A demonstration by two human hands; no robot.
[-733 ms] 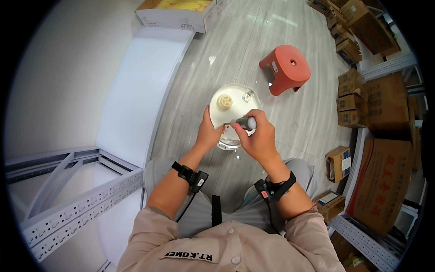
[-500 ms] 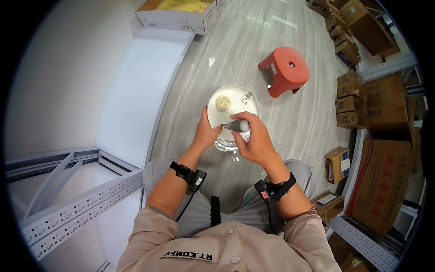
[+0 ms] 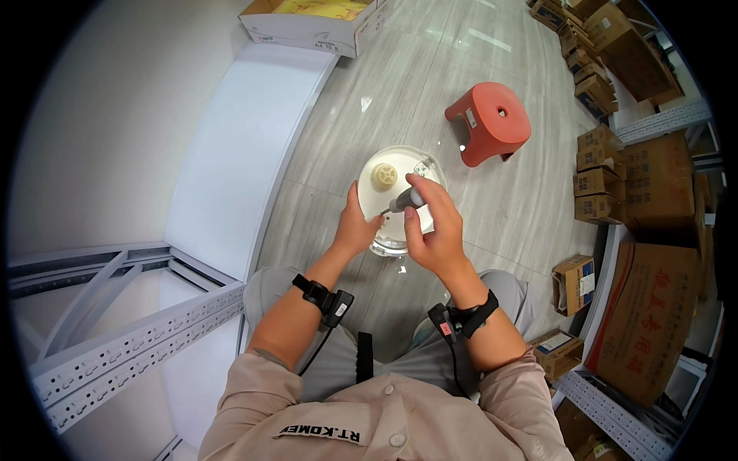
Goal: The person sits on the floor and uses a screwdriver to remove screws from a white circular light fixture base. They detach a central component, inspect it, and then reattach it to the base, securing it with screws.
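**Grey screwdriver (image 3: 410, 199) poised over a round white dish (image 3: 372, 200)**

The dish is gripped at its left rim by the left hand (image 3: 357, 229), with the fingers set along the outer edge and the thumb laid over the inside. In front of the body, above the grey floor (image 3: 323, 223), the dish is seen; whether it is also supported from below cannot be told. The screwdriver is tilted, its shaft pointed down and left toward the left thumb and its handle end raised. The handle is surrounded loosely by the right hand (image 3: 440, 234), whose thumb and fingers are spread on either side; how firmly it is gripped cannot be told.

Inside the dish, a cream round piece (image 3: 384, 177) is seen toward the far left, and a small clear-looking fitting (image 3: 421, 167) is placed at the far right, just beyond the right fingers. A black strap with a small device is worn on each forearm.

Farther off, a red stool (image 3: 500, 115) is stood on the floor, a white carton (image 3: 304, 37) is placed at the far left, and brown cartons (image 3: 642, 307) are stacked along the right.
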